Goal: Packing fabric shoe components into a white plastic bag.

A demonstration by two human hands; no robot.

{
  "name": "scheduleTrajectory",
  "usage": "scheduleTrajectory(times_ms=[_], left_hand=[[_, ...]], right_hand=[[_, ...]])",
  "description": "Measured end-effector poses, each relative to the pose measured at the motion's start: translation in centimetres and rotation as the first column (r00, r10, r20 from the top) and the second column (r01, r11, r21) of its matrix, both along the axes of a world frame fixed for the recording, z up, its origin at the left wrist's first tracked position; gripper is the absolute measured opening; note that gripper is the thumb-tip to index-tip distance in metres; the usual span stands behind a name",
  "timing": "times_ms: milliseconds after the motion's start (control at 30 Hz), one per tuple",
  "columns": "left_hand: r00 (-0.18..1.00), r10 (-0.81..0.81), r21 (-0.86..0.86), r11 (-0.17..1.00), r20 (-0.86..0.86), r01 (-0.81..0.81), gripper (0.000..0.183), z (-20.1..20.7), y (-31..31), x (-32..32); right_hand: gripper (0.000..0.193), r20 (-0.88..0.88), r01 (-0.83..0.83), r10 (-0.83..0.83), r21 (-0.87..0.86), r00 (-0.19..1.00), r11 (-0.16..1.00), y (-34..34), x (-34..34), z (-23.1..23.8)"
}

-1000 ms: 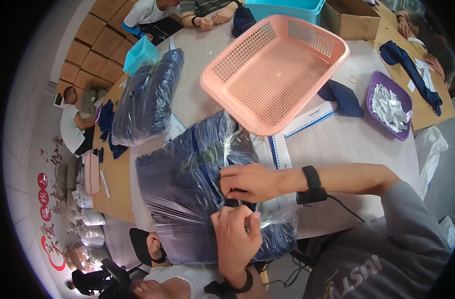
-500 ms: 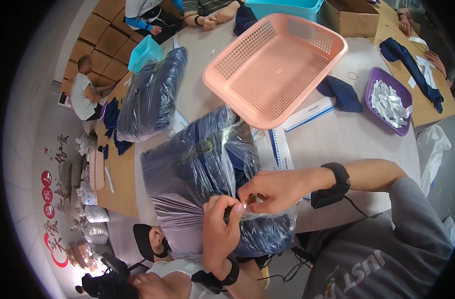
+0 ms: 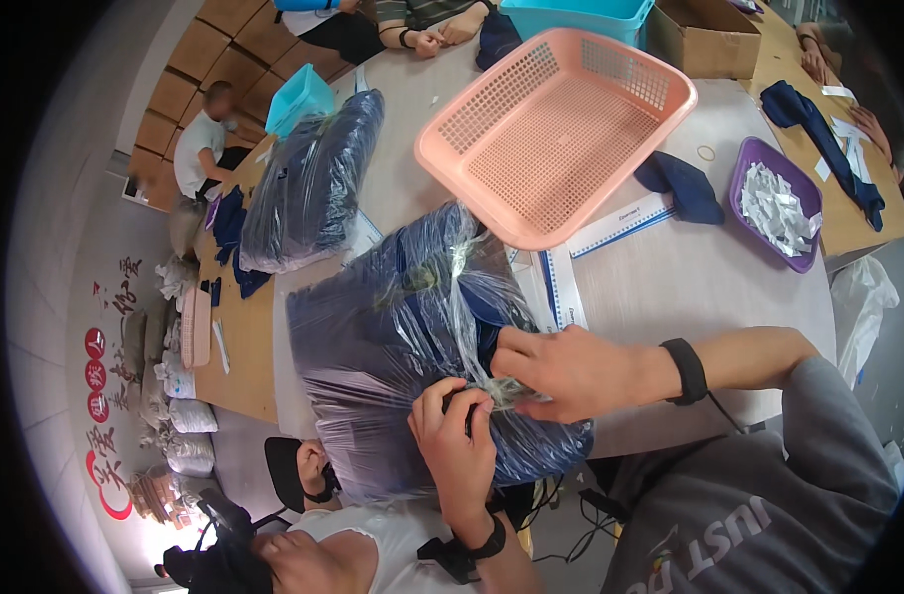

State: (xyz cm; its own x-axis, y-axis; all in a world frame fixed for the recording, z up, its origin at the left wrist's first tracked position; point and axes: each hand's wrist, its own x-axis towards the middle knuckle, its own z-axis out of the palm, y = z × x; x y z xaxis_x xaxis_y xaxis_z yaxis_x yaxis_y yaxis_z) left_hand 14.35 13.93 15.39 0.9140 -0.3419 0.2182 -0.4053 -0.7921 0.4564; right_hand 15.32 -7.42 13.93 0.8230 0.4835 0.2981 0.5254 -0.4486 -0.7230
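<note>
A bulging clear plastic bag (image 3: 373,327) of dark navy cloth lies across the near side of the table. Its plastic is bunched into a twisted end between my two hands. My left hand (image 3: 452,431) has its thumb and fingers curled on the near side of this bunch, the thumb against the plastic. Above and to the right, my right hand (image 3: 561,368) is closed over the bunched plastic, with its fingertips partly hidden. Both wrists wear black bands.
Behind the bag stands a peach plastic basket (image 3: 556,144), near a navy cloth piece (image 3: 680,188) and rulers (image 3: 620,226). A second filled bag (image 3: 313,183) lies far left. A purple basket (image 3: 744,223) holds paper scraps. A co-worker in white (image 3: 373,549) is close at lower left.
My right hand has turned over, from a fingertip pinch to a closed grip on the plastic. My left hand has shifted slightly right. The view has moved a little.
</note>
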Motion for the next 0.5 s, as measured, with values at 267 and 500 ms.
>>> scheduleTrajectory(times_ms=[267, 500], left_hand=[[0.993, -0.039, -0.079, 0.996, -0.108, 0.031, 0.024, 0.6, -0.1, -0.9], [0.995, 0.087, -0.064, 0.994, 0.057, -0.083, 0.022, -0.8, -1.3, -0.8]], right_hand=[[0.032, 0.194, -0.067, 0.162, -0.423, 0.967, 0.904, 0.3, -0.5, -0.1], [0.029, 0.376, 0.005, 0.176, -0.432, 0.91, 0.902, 0.8, -0.7, -0.3]])
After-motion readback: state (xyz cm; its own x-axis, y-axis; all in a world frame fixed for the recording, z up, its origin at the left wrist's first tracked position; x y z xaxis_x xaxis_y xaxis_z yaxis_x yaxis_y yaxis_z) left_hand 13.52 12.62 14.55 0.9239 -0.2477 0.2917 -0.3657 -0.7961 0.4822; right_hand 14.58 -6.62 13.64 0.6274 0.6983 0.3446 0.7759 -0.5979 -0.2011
